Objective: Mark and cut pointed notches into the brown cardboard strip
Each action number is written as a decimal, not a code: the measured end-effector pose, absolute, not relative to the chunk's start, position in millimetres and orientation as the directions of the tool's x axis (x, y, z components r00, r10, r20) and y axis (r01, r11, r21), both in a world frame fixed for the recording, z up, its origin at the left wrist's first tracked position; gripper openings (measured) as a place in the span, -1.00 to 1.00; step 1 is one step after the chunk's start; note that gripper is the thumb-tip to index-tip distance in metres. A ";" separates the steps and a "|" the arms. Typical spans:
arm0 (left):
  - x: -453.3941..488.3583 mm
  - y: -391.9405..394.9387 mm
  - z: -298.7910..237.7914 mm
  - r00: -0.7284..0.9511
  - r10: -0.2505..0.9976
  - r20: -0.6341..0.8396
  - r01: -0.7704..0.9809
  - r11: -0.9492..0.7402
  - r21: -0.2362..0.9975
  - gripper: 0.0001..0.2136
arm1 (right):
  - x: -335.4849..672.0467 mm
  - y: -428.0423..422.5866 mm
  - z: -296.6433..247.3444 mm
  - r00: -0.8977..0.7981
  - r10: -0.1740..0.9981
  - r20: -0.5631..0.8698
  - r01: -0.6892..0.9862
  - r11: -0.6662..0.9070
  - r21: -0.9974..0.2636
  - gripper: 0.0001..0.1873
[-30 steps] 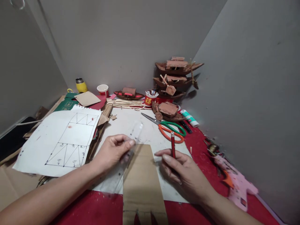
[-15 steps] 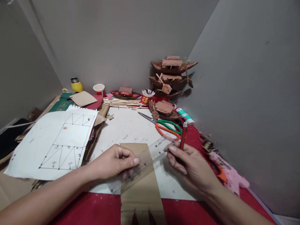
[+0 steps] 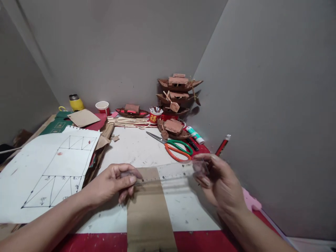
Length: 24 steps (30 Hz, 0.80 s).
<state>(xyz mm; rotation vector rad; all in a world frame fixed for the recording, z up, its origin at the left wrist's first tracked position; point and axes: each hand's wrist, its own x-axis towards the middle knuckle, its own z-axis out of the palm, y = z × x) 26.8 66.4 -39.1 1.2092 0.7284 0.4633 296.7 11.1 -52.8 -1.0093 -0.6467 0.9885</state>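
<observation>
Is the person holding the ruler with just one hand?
No, the left hand and right hand both hold the clear ruler, near opposite ends.

- Tan oblong cardboard strip [image 3: 148, 211]: matt.
- Clear straight plastic ruler [image 3: 172, 172] across the strip: smooth, glossy.
- Scissors with looped orange and green handles [image 3: 165, 141], beyond the strip: smooth plastic grips, grey metal blades.
- Brown roofed model boat [image 3: 173, 127] beyond the strip: rough, matt.
- White ragged-edged paper sheet [image 3: 67, 162] left of the strip: matt.

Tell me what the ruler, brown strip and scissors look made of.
Ruler: probably clear, glossy plastic; the brown strip shows through. That brown strip: likely matte cardboard, dull tan. Scissors: blades apparently steel, greyish sheen; handles perhaps plastic, smooth, brightly coloured.
</observation>
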 end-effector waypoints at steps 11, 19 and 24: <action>15.6 76.4 -36.8 0.466 0.880 -0.089 0.073 0.062 0.995 -0.77 | 291.0 5.8 -55.4 -0.163 0.963 -0.214 0.036 -0.211 -0.977 -0.51; 17.8 65.5 -13.4 0.661 0.734 0.158 0.423 -0.538 0.729 -0.80 | 296.7 6.3 -44.4 -0.289 0.929 -0.233 0.142 -0.199 -0.970 -0.61; 27.7 54.2 -11.6 0.788 0.605 -0.113 0.446 -0.434 0.783 -0.85 | 293.3 1.1 -44.2 -0.262 0.942 -0.209 0.041 -0.205 -0.978 -0.63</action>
